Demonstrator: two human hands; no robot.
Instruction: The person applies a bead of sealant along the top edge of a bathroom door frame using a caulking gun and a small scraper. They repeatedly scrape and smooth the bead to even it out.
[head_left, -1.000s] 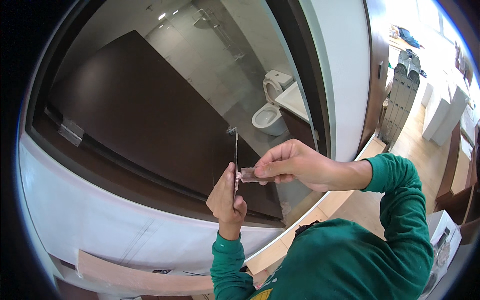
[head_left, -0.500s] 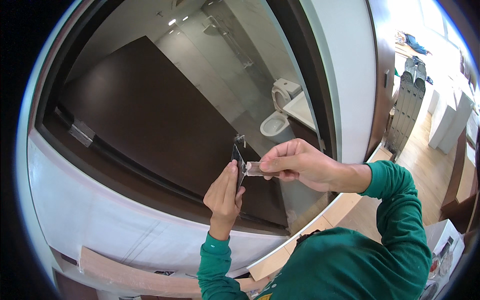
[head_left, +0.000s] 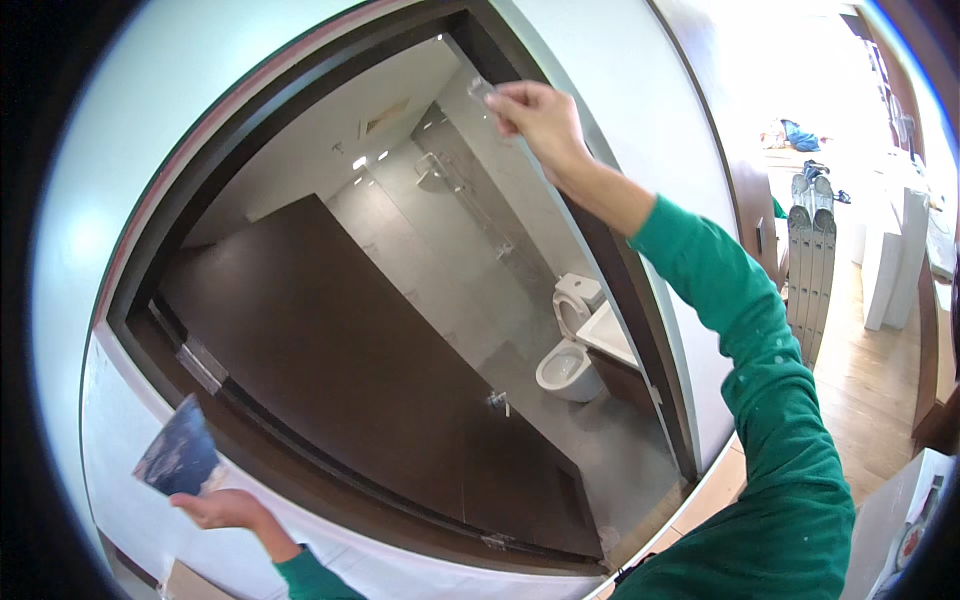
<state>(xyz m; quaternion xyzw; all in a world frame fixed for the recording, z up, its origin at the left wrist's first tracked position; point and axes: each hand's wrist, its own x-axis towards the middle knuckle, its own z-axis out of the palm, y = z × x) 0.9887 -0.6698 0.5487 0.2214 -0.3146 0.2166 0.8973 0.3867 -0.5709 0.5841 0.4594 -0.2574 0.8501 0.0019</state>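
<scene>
My left hand (head_left: pixel 225 508), low at the left, holds a thin dark flat plate (head_left: pixel 185 450) from below. Pale smears show along one side of the plate, which is tilted up in front of the white wall. My right hand (head_left: pixel 540 115) is raised high by the upper right part of the dark door frame (head_left: pixel 590 225). Between its thumb and fingers is a small translucent flat scraper (head_left: pixel 480 90). Whether the scraper touches the frame I cannot tell.
A dark brown door (head_left: pixel 350 360) with a metal handle (head_left: pixel 498 402) stands ajar into a bathroom. Inside are a toilet (head_left: pixel 570 370) and a washbasin (head_left: pixel 608 333). A folded ladder (head_left: pixel 808 270) stands in the room to the right. A white box-like item (head_left: pixel 905 520) is at lower right.
My hands have moved apart: the left with the plate went left and down, the right with the scraper rose to the frame's upper part. The view has tilted upward.
</scene>
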